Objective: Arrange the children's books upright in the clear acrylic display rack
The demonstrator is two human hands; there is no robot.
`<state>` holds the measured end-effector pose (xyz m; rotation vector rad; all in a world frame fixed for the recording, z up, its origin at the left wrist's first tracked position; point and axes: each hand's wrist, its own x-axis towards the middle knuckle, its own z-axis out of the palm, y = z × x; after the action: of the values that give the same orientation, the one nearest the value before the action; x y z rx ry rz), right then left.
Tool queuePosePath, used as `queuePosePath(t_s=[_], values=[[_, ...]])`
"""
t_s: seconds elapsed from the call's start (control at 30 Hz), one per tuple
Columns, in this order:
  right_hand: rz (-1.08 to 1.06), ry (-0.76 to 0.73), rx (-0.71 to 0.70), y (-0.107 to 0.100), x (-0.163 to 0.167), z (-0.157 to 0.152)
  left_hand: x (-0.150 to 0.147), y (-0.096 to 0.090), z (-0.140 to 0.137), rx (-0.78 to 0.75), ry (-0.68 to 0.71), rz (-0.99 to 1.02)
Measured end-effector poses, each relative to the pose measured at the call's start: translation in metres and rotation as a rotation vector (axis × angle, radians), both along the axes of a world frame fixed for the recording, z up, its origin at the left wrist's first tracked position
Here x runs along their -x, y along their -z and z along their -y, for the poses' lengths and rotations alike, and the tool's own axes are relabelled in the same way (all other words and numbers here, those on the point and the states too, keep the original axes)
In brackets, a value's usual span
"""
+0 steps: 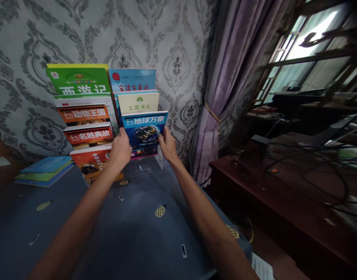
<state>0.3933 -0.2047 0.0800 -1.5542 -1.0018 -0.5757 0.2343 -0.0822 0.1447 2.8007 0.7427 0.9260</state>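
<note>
A blue book with a picture of the Earth [146, 132] is held upright between my two hands, at the right column of a tiered book rack [160, 157]. My left hand [121, 147] grips its left edge. On the opposite edge, my right hand [168, 144] has its thumb on the cover. Just behind stands a cream book [139, 102], and farther back a light blue book [133, 77]. The left column holds a green book [79, 81], an orange animal book [85, 114], a red-titled book [89, 135] and, lowest, an orange-red book [92, 161].
Several thin blue and green books [45, 169] lie stacked left of the rack. A dark blue cloth with pineapple prints [131, 217] covers the table. To the right are a purple curtain [222, 85] and a dark red desk [254, 182] with tangled black cables [306, 155].
</note>
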Motion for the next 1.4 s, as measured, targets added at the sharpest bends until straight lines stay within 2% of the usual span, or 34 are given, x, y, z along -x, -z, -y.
queuePosePath(t_s=[0.3, 0.5, 0.7, 0.87, 1.13, 1.4], values=[[-0.025, -0.048, 0.041, 0.007, -0.012, -0.004, -0.003, -0.001, 0.000, 0.022, -0.009, -0.023], [-0.001, 0.006, 0.035, 0.008, -0.020, -0.001, -0.006, -0.006, 0.003, 0.045, -0.041, -0.030], [-0.141, -0.115, -0.031, 0.013, -0.027, -0.005, -0.007, -0.005, 0.001, 0.014, -0.048, -0.040], [-0.176, -0.137, -0.042, 0.024, -0.027, -0.015, -0.006, -0.004, 0.001, -0.037, -0.042, -0.078], [-0.157, -0.069, -0.072, 0.021, -0.021, -0.014, -0.009, -0.003, 0.004, 0.044, -0.089, -0.115], [-0.102, 0.126, -0.021, 0.024, -0.010, -0.015, -0.015, 0.008, 0.004, 0.079, -0.089, -0.142]])
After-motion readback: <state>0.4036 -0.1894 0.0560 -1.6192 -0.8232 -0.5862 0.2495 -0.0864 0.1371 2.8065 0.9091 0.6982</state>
